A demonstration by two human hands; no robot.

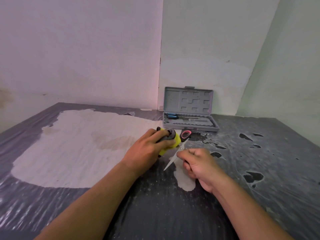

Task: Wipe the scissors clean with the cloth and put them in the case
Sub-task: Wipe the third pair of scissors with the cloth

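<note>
The scissors [174, 157] have pink-and-black handles that point toward the case, and one bare blade slants down-left over the table. My right hand [199, 166] is curled shut on the scissors just below the pivot. A yellow and grey cloth [176, 141] is bunched in my left hand [149, 149] and pressed against the scissors beside the handles. The grey plastic case [207, 126] stands open behind them, lid upright against the wall. The second blade is hidden.
A blue-handled screwdriver [173, 116] lies in the case's tray. The table [155, 213] is covered in dark, worn plastic sheeting with a large pale bare patch [72, 149] on the left. Walls close off the back and right.
</note>
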